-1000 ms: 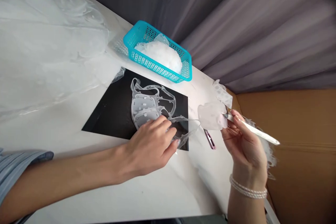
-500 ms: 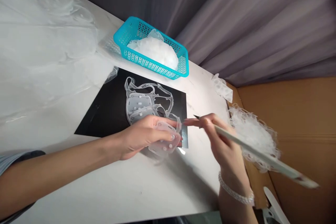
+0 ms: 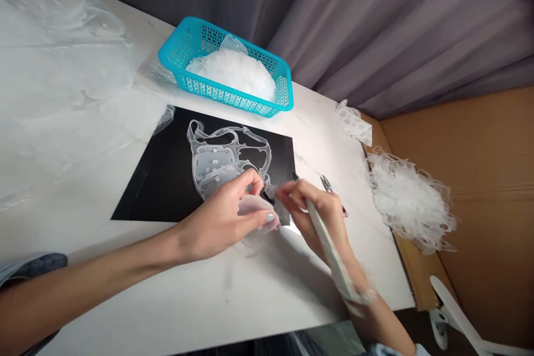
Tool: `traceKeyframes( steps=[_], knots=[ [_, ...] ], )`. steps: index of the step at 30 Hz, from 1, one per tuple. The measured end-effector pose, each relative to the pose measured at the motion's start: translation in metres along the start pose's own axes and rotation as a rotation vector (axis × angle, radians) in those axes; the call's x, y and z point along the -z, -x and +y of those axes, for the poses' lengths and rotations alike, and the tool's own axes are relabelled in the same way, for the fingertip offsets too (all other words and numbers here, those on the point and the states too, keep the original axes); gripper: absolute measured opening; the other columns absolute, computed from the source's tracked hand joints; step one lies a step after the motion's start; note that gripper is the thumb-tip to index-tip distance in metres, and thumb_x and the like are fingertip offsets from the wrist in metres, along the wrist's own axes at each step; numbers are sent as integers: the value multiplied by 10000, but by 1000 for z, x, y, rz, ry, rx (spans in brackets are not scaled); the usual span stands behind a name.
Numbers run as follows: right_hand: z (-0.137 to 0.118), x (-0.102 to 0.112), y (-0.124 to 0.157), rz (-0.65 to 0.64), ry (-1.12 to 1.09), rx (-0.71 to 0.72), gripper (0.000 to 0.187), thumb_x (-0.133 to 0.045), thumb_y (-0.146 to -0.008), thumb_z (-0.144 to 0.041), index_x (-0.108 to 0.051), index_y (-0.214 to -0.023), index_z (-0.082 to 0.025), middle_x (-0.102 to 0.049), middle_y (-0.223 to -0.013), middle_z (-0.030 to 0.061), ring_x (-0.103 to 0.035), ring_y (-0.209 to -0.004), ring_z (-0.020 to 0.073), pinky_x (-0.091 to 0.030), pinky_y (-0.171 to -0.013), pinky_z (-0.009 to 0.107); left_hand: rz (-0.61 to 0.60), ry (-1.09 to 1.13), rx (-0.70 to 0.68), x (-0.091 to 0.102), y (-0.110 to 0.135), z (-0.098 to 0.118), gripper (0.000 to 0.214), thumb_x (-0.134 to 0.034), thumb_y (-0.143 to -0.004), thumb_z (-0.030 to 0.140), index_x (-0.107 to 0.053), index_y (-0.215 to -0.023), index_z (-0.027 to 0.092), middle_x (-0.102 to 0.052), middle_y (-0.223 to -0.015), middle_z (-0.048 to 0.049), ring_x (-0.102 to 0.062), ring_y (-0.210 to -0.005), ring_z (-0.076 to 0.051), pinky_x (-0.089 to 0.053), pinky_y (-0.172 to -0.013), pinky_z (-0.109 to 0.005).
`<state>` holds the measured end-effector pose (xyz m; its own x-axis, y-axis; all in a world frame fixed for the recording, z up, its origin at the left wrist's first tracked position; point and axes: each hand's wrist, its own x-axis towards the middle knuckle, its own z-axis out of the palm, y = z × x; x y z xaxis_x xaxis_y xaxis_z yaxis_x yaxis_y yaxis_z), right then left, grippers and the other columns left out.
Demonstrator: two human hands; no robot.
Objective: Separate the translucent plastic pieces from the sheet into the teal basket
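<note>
My left hand (image 3: 233,211) is closed on a thin translucent plastic piece (image 3: 252,206), pinched between thumb and fingers above the front edge of a black sheet (image 3: 150,178). Close by on its right, my right hand (image 3: 319,208) grips a long pale tool with a dark pointed tip (image 3: 323,233); its exact kind is blurred. The right fingertips are near or on a smeared clear strip at the piece's edge; contact is hard to tell. On the black sheet lies a clear moulded part (image 3: 214,161) with small pegs and looped strips, partly hidden by my left hand.
A turquoise basket (image 3: 225,97) of white translucent pieces stands at the back. Clear plastic bags (image 3: 62,67) cover the left side. On the right are small dark-tipped snips (image 3: 327,183), a crumpled clear piece (image 3: 354,124), and a heap of clear scraps (image 3: 411,200) by a cardboard wall (image 3: 479,167).
My right hand has moved left toward the left hand, and the tool has swung steeper. My left fingers have curled and tilted the piece. The snips now show beside the right hand.
</note>
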<state>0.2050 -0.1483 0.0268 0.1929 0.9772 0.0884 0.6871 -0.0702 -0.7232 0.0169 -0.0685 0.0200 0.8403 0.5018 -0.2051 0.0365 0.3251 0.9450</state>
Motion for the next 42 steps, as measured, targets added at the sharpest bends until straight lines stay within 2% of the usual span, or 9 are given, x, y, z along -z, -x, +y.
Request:
traceKeyframes(
  steps=[3, 6, 10, 16, 20, 25, 30, 37, 42],
  knots=[
    [14, 6, -7, 166, 224, 12, 348, -576, -903, -197, -328, -659, -224, -666, -755, 12, -621, -681, 153, -431, -608, 270, -84, -26, -21, -1, 4, 6, 277, -598, -928, 329, -331, -885, 264, -773, -901, 17, -696, -913, -169, -431, -700, -260],
    [14, 16, -8, 215, 300, 7, 311, -601, -907, -226, -354, -718, -238, -672, -800, 26, -691, -876, 221, -448, -643, 288, -60, 15, -75, 1, 5, 11, 248, -583, -951, 342, -347, -937, 268, -781, -978, 7, -703, -956, -152, -452, -746, -248],
    [-12, 18, 4, 302, 107, 94, 358, -594, -920, -194, -317, -699, -239, -737, -914, 46, -716, -923, 214, -487, -661, 291, -16, 85, -92, 3, 7, 11, 206, -566, -968, 324, -371, -971, 260, -771, -1037, -9, -717, -962, -144, -486, -799, -239],
    [-39, 0, 22, 133, -325, 141, 464, -721, -826, -122, -314, -626, -222, -774, -920, 14, -747, -916, 207, -581, -718, 290, 97, 45, -143, 5, 11, 2, 213, -602, -942, 333, -406, -1007, 279, -715, -819, 43, -698, -764, -123, -495, -631, -195],
    [-34, -10, 25, 229, -384, 181, 467, -707, -811, -40, -334, -591, -214, -773, -876, 0, -753, -896, 211, -605, -741, 309, 101, -20, -125, 7, 11, -1, 203, -595, -944, 350, -484, -1104, 293, -682, -755, 54, -661, -688, -110, -477, -594, -185],
    [-33, -11, 28, 283, -394, 151, 471, -701, -812, -17, -341, -589, -223, -776, -875, -2, -751, -885, 216, -612, -800, 362, 114, -113, -135, 7, 6, 3, 169, -589, -946, 346, -701, -997, 231, -718, -984, -9, -657, -856, -127, -486, -737, -201],
    [-33, -9, 28, 277, -400, 132, 462, -697, -820, -20, -357, -596, -238, -776, -855, 2, -751, -888, 229, -616, -788, 380, 110, 73, -56, 7, 4, 0, 189, -646, -908, 375, -730, -985, 225, -720, -886, -12, -637, -770, -128, -476, -701, -225],
    [-36, -9, 29, 292, -409, 99, 459, -697, -838, -72, -355, -588, -248, -770, -810, 3, -750, -874, 244, -614, -733, 382, 81, 311, 9, 3, 6, -1, 138, -679, -894, 325, -736, -962, 218, -738, -872, -4, -670, -791, -119, -506, -730, -216],
    [-29, -6, 22, 302, -353, 0, 442, -703, -846, -121, -347, -617, -249, -781, -869, 16, -751, -880, 241, -613, -683, 348, 28, 460, 56, 7, 4, 1, 204, -637, -926, 267, -723, -1101, 208, -767, -1043, -46, -715, -931, -163, -556, -849, -269]
  ],
)
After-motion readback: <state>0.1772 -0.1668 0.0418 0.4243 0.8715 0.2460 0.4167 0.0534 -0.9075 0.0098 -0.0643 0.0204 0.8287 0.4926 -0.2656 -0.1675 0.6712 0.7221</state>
